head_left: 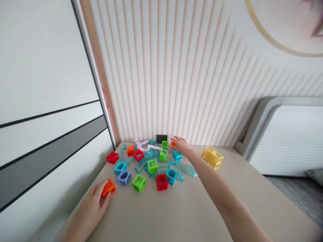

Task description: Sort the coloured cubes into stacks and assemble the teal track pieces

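At the near left of the table, my left hand [94,203] is closed around an orange open-frame cube block [108,188], thumb on the near side. My right hand [181,145] reaches to the back by the wall, fingers stretched out over another orange cube block [174,144], which they partly hide. Nearest to my left hand are a blue-violet cube block [124,178] and a green one [139,183]. A light-blue cube block [177,156] sits just below my right hand. A red block [162,182] lies at the front of the group.
Clear teal curved track pieces [161,169] lie among the blocks, with lilac zigzag pieces [143,145] behind. A black box [162,138] stands against the ribbed wall [161,67]. Joined yellow frame blocks [212,157] are at the right. A white cabinet [50,134] borders the table's left.
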A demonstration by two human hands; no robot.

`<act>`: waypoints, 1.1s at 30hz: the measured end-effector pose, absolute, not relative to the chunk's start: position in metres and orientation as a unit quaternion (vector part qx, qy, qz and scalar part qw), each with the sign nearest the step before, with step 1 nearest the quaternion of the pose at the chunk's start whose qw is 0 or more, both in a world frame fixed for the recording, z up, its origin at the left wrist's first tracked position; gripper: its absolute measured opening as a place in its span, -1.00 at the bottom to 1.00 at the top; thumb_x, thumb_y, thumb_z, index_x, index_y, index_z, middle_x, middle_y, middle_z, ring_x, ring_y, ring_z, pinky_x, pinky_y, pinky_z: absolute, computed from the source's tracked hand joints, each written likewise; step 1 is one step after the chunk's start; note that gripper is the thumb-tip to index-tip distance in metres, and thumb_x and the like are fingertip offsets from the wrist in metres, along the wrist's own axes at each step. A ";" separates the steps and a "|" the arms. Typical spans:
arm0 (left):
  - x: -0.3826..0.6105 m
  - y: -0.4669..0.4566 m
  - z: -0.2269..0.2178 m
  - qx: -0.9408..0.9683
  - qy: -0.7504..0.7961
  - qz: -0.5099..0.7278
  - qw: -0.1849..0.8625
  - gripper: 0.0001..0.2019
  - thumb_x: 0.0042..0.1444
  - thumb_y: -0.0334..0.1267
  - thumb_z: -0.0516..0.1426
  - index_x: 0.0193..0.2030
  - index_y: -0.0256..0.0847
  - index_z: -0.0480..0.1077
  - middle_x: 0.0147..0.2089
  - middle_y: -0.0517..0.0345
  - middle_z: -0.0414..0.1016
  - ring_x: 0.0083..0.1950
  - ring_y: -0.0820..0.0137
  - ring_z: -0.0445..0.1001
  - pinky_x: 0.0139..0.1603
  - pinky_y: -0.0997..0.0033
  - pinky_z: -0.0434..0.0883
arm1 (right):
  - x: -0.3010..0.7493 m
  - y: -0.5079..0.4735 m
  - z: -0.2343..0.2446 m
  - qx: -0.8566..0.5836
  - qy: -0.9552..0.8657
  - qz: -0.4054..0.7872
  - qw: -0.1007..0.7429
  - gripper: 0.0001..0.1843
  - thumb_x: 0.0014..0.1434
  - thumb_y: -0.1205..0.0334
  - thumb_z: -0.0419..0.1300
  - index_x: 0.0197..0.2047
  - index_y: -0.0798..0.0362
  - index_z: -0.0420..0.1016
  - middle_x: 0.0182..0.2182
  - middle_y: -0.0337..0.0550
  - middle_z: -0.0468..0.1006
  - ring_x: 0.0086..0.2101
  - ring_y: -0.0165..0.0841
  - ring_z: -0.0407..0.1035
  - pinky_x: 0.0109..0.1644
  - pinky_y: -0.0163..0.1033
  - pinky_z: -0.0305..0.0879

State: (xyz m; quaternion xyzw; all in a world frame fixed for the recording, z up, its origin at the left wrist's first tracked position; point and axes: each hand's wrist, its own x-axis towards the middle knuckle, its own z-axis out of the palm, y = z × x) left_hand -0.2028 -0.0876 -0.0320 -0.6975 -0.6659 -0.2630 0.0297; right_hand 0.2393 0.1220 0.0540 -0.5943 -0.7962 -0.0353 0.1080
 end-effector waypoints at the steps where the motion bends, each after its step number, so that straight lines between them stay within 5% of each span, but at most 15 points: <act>1: -0.202 -0.087 -0.031 -0.704 -0.660 -0.261 0.037 -0.55 0.25 -0.03 -0.02 0.19 -0.18 0.33 0.09 -0.10 0.52 0.03 0.10 0.58 0.07 0.14 0.49 | 0.248 0.115 0.057 -0.608 -0.785 -0.045 0.107 -0.52 0.34 0.09 0.17 0.30 -0.08 0.36 0.36 -0.03 0.27 0.32 -0.19 0.13 0.36 -0.11 0.01; 4: -0.199 -0.086 -0.023 -0.715 -0.643 -0.264 0.077 -0.50 0.25 0.02 0.00 0.22 -0.20 0.31 0.13 -0.17 0.48 0.08 0.05 0.53 0.12 0.07 0.47 | 0.287 0.089 0.069 -0.685 -0.718 -0.071 0.099 -0.54 0.39 0.16 0.05 0.31 0.04 0.31 0.34 0.17 0.25 0.33 -0.06 0.09 0.34 0.05 -0.01; 7: -0.188 -0.089 -0.008 -0.721 -0.612 -0.298 0.130 -0.49 0.26 0.02 -0.01 0.23 -0.25 0.30 0.21 -0.27 0.38 0.19 -0.05 0.43 0.18 -0.06 0.41 | 0.330 0.060 0.079 -0.773 -0.628 -0.059 0.058 -0.48 0.34 0.08 0.12 0.26 0.18 0.31 0.15 0.38 0.42 0.18 0.16 0.30 0.14 0.23 0.20; 10: -0.166 -0.094 0.007 -0.741 -0.559 -0.351 0.123 -0.64 0.29 -0.07 0.02 0.11 -0.16 0.38 0.21 -0.18 0.38 0.22 0.03 0.40 0.25 0.00 0.37 | 0.360 0.038 0.088 -0.814 -0.580 -0.013 0.018 -0.55 0.28 0.03 0.19 0.10 0.19 0.45 -0.07 0.29 0.58 -0.04 0.12 0.50 -0.08 0.08 0.37; 14: -0.121 -0.104 0.021 -0.775 -0.498 -0.387 0.050 -0.66 0.27 -0.16 0.11 0.17 -0.07 0.38 0.25 -0.07 0.37 0.26 0.09 0.40 0.29 0.07 0.35 | 0.359 0.019 0.106 -0.816 -0.578 -0.004 0.020 -0.60 0.33 -0.01 0.10 0.02 0.13 0.48 -0.13 0.19 0.63 -0.09 0.05 0.54 -0.13 -0.03 0.38; 16: -0.094 -0.109 0.027 -0.778 -0.485 -0.399 -0.027 -0.59 0.28 -0.19 0.11 0.26 -0.04 0.32 0.27 -0.05 0.38 0.29 0.11 0.38 0.30 0.09 0.35 | 0.336 0.006 0.119 -0.802 -0.594 -0.005 0.066 -0.51 0.35 -0.12 0.01 0.11 0.08 0.40 -0.12 0.14 0.63 -0.10 0.00 0.54 -0.14 -0.06 0.39; 19: -0.051 -0.117 0.039 -0.738 -0.476 -0.440 -0.190 -0.44 0.27 -0.13 0.15 0.39 -0.02 0.17 0.32 -0.09 0.35 0.31 0.08 0.37 0.29 0.06 0.37 | 0.277 -0.027 0.134 -0.651 -0.670 0.201 0.294 -0.51 0.30 -0.16 0.10 0.09 0.04 0.34 -0.17 0.02 0.64 -0.21 -0.16 0.57 -0.22 -0.19 0.43; 23: -0.010 -0.128 0.060 -0.606 -0.431 -0.513 -0.429 -0.28 0.22 0.02 0.19 0.44 -0.09 0.06 0.27 -0.17 0.41 0.22 0.04 0.47 0.14 0.12 0.50 | 0.195 -0.079 0.138 -0.389 -0.697 0.478 0.366 -0.51 0.30 -0.20 0.13 0.09 0.00 0.29 -0.13 -0.06 0.63 -0.22 -0.23 0.57 -0.25 -0.22 0.49; 28: -0.005 -0.129 0.067 -0.502 -0.460 -0.529 -0.506 -0.41 0.17 0.11 0.20 0.24 -0.13 0.23 0.03 -0.07 0.53 -0.16 0.16 0.60 -0.45 0.32 0.58 | 0.161 -0.091 0.126 -0.395 -0.705 0.462 0.365 -0.56 0.32 -0.17 0.13 0.01 0.03 0.36 -0.20 -0.11 0.63 -0.34 -0.30 0.53 -0.37 -0.28 0.45; 33: -0.014 -0.120 0.063 -0.438 -0.455 -0.537 -0.560 -0.44 0.12 0.10 0.25 0.13 -0.15 0.24 -0.08 0.02 0.53 -0.34 0.31 0.57 -0.54 0.38 0.53 | 0.166 -0.065 0.107 -0.453 -0.699 0.374 0.407 -0.57 0.28 -0.14 0.17 0.00 0.02 0.38 -0.16 -0.09 0.62 -0.26 -0.25 0.55 -0.25 -0.22 0.46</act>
